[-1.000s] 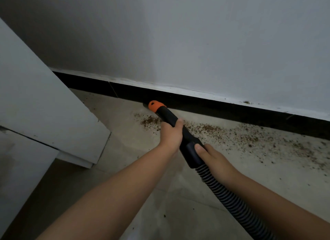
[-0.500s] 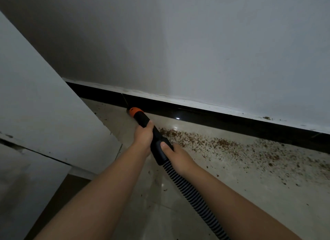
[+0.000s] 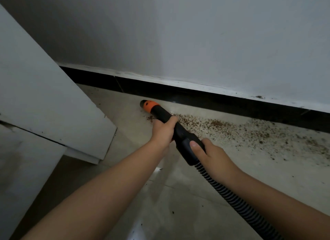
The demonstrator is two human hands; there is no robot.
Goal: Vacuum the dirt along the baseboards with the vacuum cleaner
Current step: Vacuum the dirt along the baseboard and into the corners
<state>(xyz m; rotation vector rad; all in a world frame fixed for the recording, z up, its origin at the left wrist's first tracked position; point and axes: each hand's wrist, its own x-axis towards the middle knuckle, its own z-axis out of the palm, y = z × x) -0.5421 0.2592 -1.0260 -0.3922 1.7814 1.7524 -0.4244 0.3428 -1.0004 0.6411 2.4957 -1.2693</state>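
Observation:
A black vacuum nozzle [image 3: 180, 132] with an orange tip [image 3: 149, 105] lies low over the pale floor, tip close to the black baseboard [image 3: 223, 100]. My left hand [image 3: 163, 131] grips the nozzle tube just behind the orange tip. My right hand [image 3: 209, 155] grips the thick black cuff where the ribbed hose [image 3: 237, 202] joins, thumb on top. Brown dirt [image 3: 246, 130] is scattered along the baseboard to the right of the tip, with a few crumbs under the tube.
A white cabinet panel [image 3: 53, 107] juts out at the left, its corner near the floor beside my left arm. The grey wall [image 3: 214, 39] rises above the baseboard. The ribbed hose trails off toward the bottom right.
The orange tip has pulled back a little from the baseboard and now sits at the left end of the dirt. The view has swung slightly; both hands keep their grips.

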